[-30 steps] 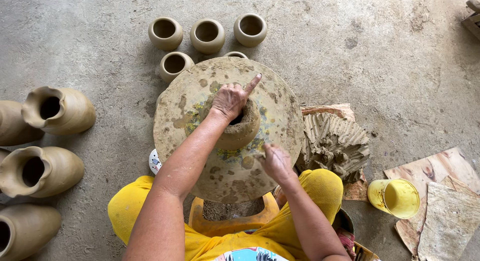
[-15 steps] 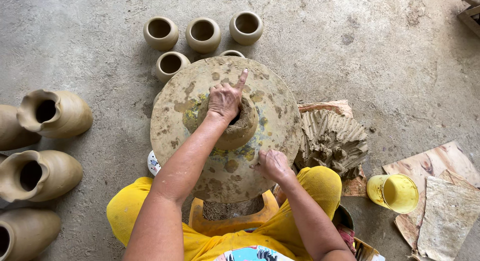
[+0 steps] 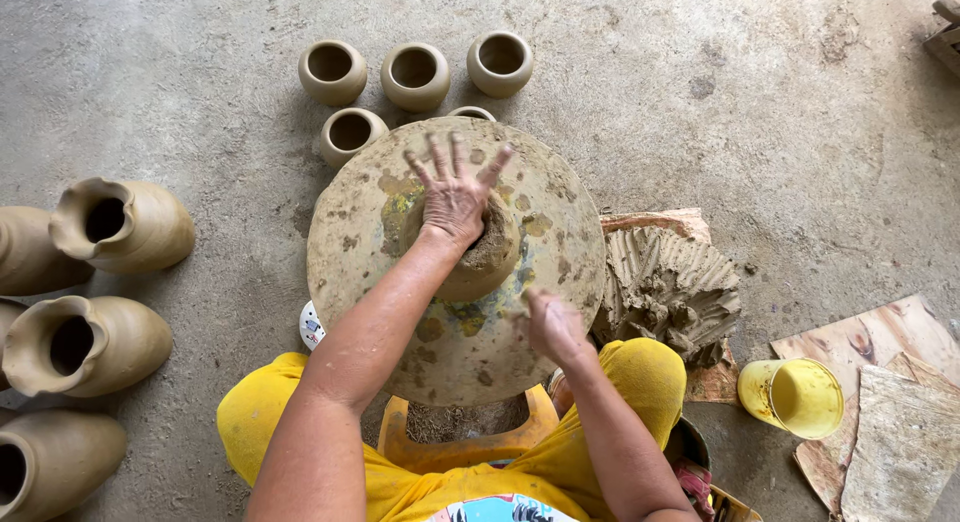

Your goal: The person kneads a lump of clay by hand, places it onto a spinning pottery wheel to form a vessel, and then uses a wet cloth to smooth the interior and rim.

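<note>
The left hand lies flat, fingers spread apart, palm pressing down on the clay lump at the centre of the round wheel; the lump sits directly under and just near of that palm, its axis upright. The right hand hovers near and to the right of the lump, fingers loosely together, gripping nothing. Small pots stand at the far side.
</note>
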